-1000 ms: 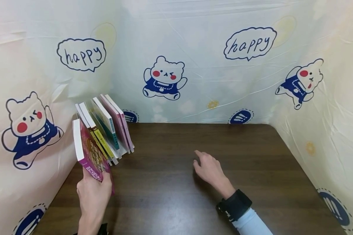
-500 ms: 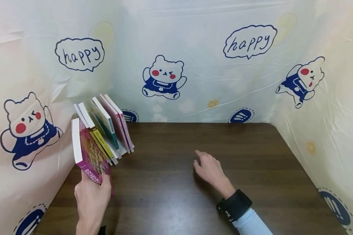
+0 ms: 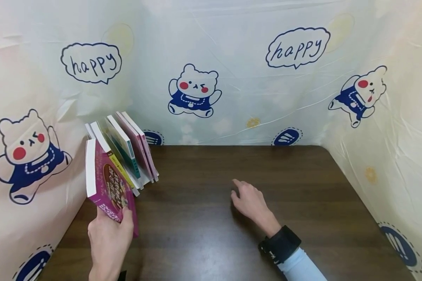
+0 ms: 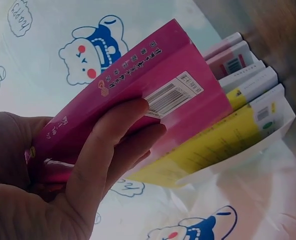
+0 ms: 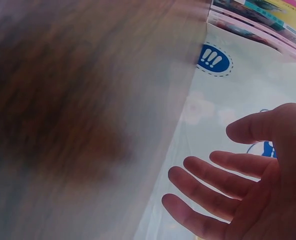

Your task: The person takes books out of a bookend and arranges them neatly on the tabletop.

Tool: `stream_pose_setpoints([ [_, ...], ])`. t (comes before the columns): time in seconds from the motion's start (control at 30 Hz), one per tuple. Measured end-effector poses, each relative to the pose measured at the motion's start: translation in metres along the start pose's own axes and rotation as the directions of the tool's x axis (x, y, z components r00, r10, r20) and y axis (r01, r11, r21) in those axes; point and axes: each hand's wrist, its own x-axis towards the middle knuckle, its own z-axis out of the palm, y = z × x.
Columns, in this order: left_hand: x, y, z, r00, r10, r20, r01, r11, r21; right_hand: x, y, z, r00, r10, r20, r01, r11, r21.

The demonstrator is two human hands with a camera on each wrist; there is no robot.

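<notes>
My left hand (image 3: 109, 244) grips a thick magenta book (image 3: 112, 181) by its spine end, thumb on the front cover. In the left wrist view the book's back cover (image 4: 158, 105) with a barcode faces the camera, fingers spread across it. Just behind it, several books lean in a row, among them a yellow-spined book (image 3: 121, 168), a teal-spined one (image 3: 133, 164) and pink ones (image 3: 149, 162). Whether the magenta book touches them I cannot tell. My right hand (image 3: 251, 201) is over the middle of the table, holding nothing; the right wrist view shows its fingers (image 5: 203, 192) relaxed and apart.
The dark wooden table (image 3: 196, 171) is bounded at the back and sides by a pale cloth (image 3: 239, 78) printed with bears and "happy" bubbles. The book row stands at the table's back left, close to the cloth. A black band (image 3: 281, 244) circles the right wrist.
The magenta book in my left hand has turned slightly, showing more of its front cover, and now hides more of the yellow-spined books. The head view has shifted a little. My right hand stays put.
</notes>
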Motion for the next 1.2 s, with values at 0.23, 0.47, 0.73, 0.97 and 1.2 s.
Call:
stream_pose_setpoints([
  [0.23,-0.004,0.005,0.000,1.000,0.003,0.007,-0.003,1.000,-0.019,0.001,-0.001,0.001,1.000,-0.006,0.000,0.007,1.000,-0.007],
  [0.47,-0.003,0.011,0.002,0.999,0.044,0.006,-0.043,0.998,-0.043,0.003,-0.003,-0.003,1.000,0.007,0.001,-0.007,1.000,-0.006],
  [0.73,-0.007,0.014,0.005,0.998,0.060,0.015,-0.059,0.997,-0.051,0.000,-0.004,-0.003,1.000,0.016,0.005,-0.016,1.000,-0.002],
  [0.97,-0.007,0.016,0.011,0.995,0.094,0.023,-0.092,0.993,-0.075,-0.002,-0.002,-0.001,1.000,0.023,-0.001,-0.023,1.000,0.004],
  [1.2,-0.006,0.019,0.017,0.991,0.122,0.055,-0.116,0.989,-0.090,-0.001,-0.001,-0.001,1.000,0.023,0.008,-0.023,1.000,0.002],
])
